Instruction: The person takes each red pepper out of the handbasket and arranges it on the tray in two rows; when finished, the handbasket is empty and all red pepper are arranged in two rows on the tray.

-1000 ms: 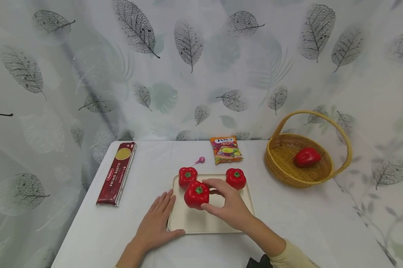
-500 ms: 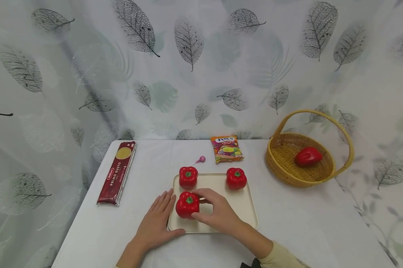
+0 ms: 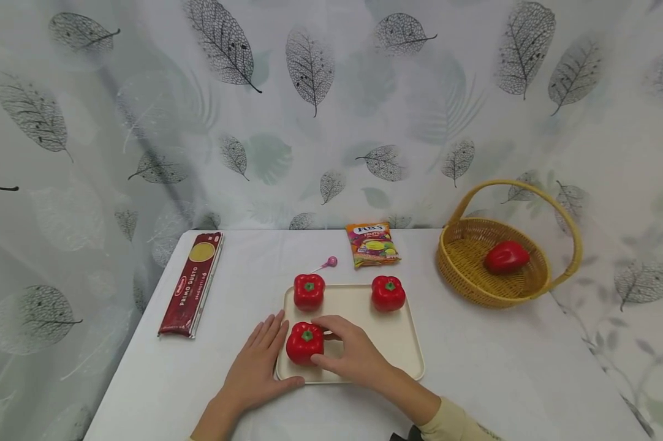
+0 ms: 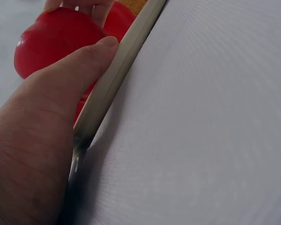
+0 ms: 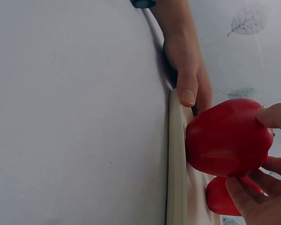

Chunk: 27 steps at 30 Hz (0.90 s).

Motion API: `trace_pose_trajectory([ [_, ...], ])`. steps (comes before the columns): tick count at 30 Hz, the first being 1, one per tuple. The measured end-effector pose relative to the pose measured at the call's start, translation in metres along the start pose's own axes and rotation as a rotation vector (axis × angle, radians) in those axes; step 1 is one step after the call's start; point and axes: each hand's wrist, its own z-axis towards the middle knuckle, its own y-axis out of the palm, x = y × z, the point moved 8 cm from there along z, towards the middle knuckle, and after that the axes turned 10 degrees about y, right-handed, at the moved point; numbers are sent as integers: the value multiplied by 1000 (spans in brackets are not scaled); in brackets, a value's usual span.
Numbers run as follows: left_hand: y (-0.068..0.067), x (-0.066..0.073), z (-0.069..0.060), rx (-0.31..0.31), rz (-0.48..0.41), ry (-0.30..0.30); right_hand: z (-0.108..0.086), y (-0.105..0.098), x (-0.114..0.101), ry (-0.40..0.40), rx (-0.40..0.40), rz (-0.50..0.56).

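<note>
My right hand [image 3: 351,353] grips a red bell pepper [image 3: 304,344] with a green stem, thumb on the near side and fingers behind it. The pepper is at the front left of a cream tray [image 3: 372,361]; in the right wrist view the pepper [image 5: 227,138] appears to rest on the tray. Straight-fingered, my left hand [image 3: 257,367] lies along the tray's left edge, its thumb touching the front rim. Two more red bell peppers stand on the tray, one bell pepper [image 3: 309,291] at the back left and another bell pepper [image 3: 388,293] at the back right.
A wicker basket [image 3: 457,283] with a tall handle stands at the right, holding a red pepper [image 3: 506,256] on its side. Behind the tray lie a lollipop [image 3: 331,261] and an orange candy bag [image 3: 372,245]. A dark red spaghetti pack [image 3: 191,285] lies at the left.
My right hand has brought the bell pepper leftward and down, from above the tray's middle to its front left. The left hand stays in place.
</note>
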Motion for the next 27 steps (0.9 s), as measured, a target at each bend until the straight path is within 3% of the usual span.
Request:
trace_pose_trajectory([
  [27, -2, 1, -1, 38, -6, 4, -1, 0, 3, -12, -1, -22],
])
